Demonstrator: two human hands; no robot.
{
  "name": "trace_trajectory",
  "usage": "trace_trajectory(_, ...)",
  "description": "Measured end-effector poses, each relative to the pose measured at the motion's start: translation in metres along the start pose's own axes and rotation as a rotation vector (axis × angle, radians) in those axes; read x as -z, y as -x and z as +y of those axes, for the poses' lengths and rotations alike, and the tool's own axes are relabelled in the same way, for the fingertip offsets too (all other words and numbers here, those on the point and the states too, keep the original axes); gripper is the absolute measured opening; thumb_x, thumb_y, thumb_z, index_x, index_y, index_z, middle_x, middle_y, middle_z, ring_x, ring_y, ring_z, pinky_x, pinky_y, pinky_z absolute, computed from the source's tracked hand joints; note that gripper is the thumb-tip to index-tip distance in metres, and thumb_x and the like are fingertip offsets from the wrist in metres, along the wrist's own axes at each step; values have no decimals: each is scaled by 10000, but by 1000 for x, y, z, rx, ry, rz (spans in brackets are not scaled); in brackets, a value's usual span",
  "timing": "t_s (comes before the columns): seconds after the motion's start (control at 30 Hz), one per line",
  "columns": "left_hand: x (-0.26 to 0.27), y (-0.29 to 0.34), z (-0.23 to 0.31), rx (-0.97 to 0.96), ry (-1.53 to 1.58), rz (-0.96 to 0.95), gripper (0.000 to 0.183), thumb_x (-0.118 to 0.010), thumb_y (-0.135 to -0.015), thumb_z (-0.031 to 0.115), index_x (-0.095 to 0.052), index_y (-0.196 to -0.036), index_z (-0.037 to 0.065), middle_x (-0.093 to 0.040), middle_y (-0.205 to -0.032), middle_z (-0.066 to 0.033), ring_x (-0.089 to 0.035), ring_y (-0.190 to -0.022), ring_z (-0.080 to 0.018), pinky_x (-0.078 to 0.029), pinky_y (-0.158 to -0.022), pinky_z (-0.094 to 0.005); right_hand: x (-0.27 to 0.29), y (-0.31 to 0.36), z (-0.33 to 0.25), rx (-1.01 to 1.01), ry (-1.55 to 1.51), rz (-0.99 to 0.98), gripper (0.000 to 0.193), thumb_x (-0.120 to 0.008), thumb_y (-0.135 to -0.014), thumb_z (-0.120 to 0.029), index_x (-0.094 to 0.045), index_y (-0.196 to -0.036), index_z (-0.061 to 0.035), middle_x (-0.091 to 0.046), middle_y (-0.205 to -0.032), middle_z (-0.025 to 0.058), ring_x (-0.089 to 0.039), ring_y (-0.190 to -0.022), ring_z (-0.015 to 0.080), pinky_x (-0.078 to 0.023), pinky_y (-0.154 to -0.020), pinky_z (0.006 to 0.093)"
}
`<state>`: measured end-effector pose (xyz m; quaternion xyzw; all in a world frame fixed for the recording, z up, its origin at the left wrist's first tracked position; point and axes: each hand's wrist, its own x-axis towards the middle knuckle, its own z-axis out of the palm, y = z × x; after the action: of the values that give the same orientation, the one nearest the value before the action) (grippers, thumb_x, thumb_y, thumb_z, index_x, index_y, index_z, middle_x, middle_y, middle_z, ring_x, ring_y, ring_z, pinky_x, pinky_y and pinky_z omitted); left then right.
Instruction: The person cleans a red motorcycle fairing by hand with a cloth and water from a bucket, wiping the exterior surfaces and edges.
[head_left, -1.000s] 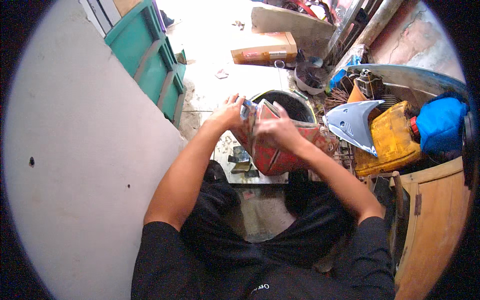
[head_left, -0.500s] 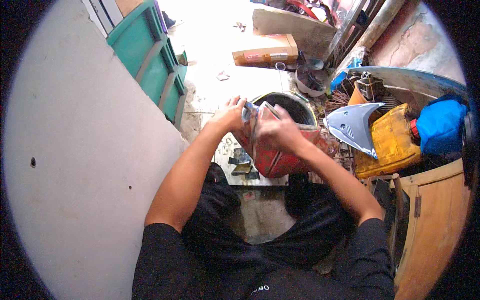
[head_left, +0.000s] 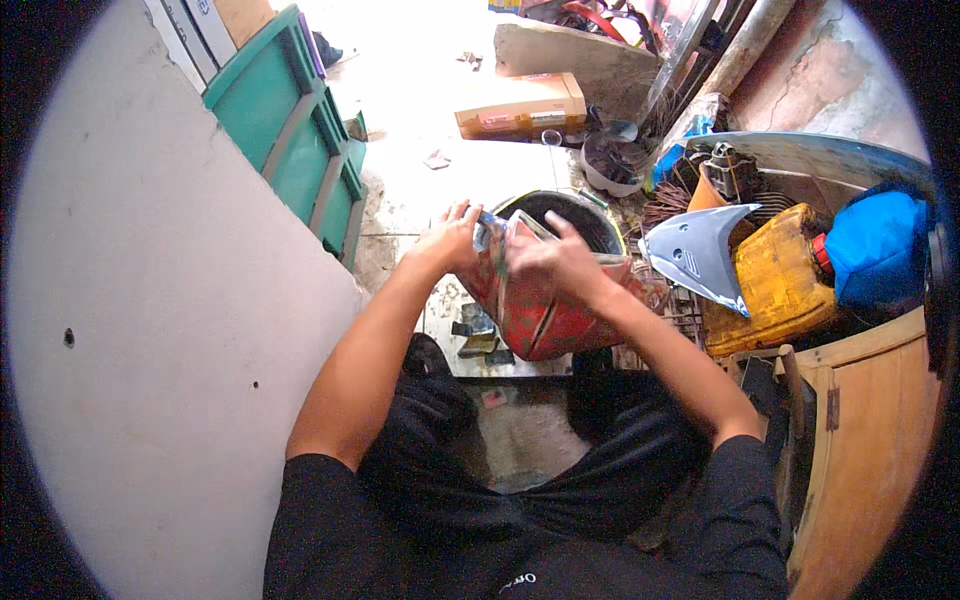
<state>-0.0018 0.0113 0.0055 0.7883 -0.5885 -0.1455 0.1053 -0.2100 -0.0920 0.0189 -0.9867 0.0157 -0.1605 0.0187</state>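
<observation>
A scuffed red and grey moulded panel point(head_left: 545, 325), which looks like motorcycle bodywork, is tilted above the near end of a white work surface point(head_left: 440, 325). My left hand point(head_left: 452, 240) is closed on its upper left edge. Against the panel's upper face, my right hand point(head_left: 555, 260) is curled and slightly blurred, with one digit pointing up. Whatever lies under the right fingers is hidden. Directly behind the panel stands a black bucket point(head_left: 590, 215) with a yellowish rim, partly covered by it. Small dark and tan pieces point(head_left: 478, 345) lie just left of the panel.
To the right are a grey-blue plastic panel point(head_left: 690, 250), a yellow jerrycan point(head_left: 780, 285), a blue bundle point(head_left: 880, 245) and a wooden cabinet point(head_left: 880, 400). Farther off sit a cardboard box point(head_left: 520, 105) and a bowl point(head_left: 612, 165). A white wall point(head_left: 180, 300) bounds the left.
The view has shifted slightly. Both hands stay at the red panel, the left on its edge and the right on its upper face, where the right hand is a little less blurred.
</observation>
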Motion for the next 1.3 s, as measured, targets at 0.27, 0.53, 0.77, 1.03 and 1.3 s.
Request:
trace_trajectory(0.27, 5, 2, 9, -57, -42, 5, 741, -611, -810, 364, -326, -1420, 55, -297, -1489, -212, -324, -1355, -397, -328, -1098, -448, -1, -4, -1, 53, 491, 48, 132, -539, -834, -157, -668, -859, -176, -699, -1021, -68, -638, -1047, 92, -298, -1062, 587)
trace_trajectory(0.53, -6, 0, -11, -41, -15, 42, 755, -648, -782, 347, -346, -1416, 71, -309, -1478, -221, -337, -1341, -405, -329, -1096, -453, -3, -6, -18, 106, 434, -28, 176, -581, -775, -162, -681, -892, -247, -708, -983, -56, -627, -1043, 87, -312, -1073, 552)
trace_trajectory(0.77, -5, -3, 5, -47, 7, 35, 779, -641, -767, 331, -331, -1433, 72, -299, -1480, -217, -324, -1351, -396, -325, -1096, -463, -2, 6, 7, 71, -40, 104, 135, -576, -805, -183, -678, -848, -259, -704, -902, -69, -638, -1019, 95, -253, -1088, 591)
trace_trajectory(1.03, 1, 0, 1, -20, 6, 33, 754, -624, -790, 315, -323, -1433, 59, -305, -1481, -213, -338, -1349, -374, -339, -1087, -454, -5, 14, -10, 145, 63, 13, 157, -581, -805, -199, -693, -908, -237, -685, -1098, -80, -582, -1141, 68, -278, -1107, 507)
trace_trajectory(1.3, -4, -1, 6, -28, -41, -9, 758, -635, -790, 340, -329, -1427, 66, -293, -1491, -207, -312, -1361, -391, -342, -1087, -458, -7, 14, -11, 173, 54, 75, 107, -561, -782, -141, -641, -846, -173, -694, -1003, 4, -633, -1056, 124, -331, -1095, 451)
